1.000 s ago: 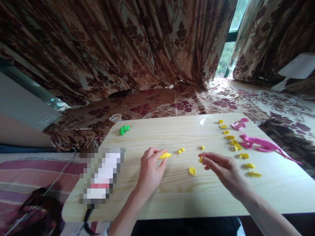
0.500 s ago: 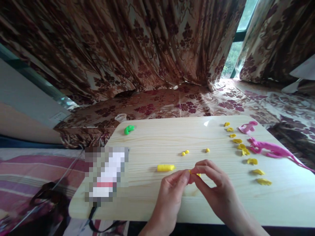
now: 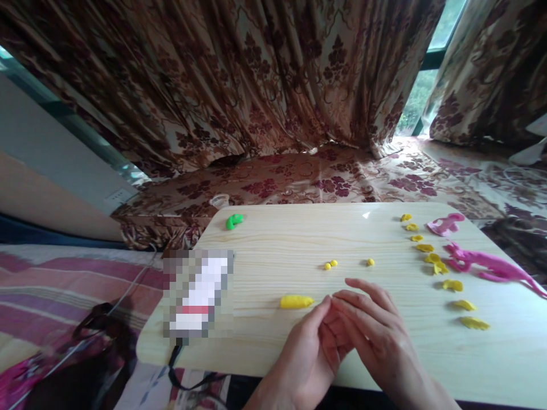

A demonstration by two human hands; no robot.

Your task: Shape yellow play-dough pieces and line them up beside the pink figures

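Any writing on the blurred-out white and red rectangular object (image 3: pixel 203 290), at the left of the wood-grained worktop (image 3: pixel 265 245), is unreadable. Near the front edge, the left hand (image 3: pixel 305 347) is cupped and the right hand (image 3: pixel 380 330) arches over it, fingers half curled and touching the left's (whether any clay is enclosed between them cannot be made out). A yellow clay roll (image 3: pixel 296 302) lies just beside the left thumb. Beyond are two yellow clay balls (image 3: pixel 330 265) side by side and a single ball (image 3: pixel 370 262). Thin yellow clay pieces (image 3: pixel 425 248) line the right side, near a long-tailed pink figure (image 3: pixel 487 263).
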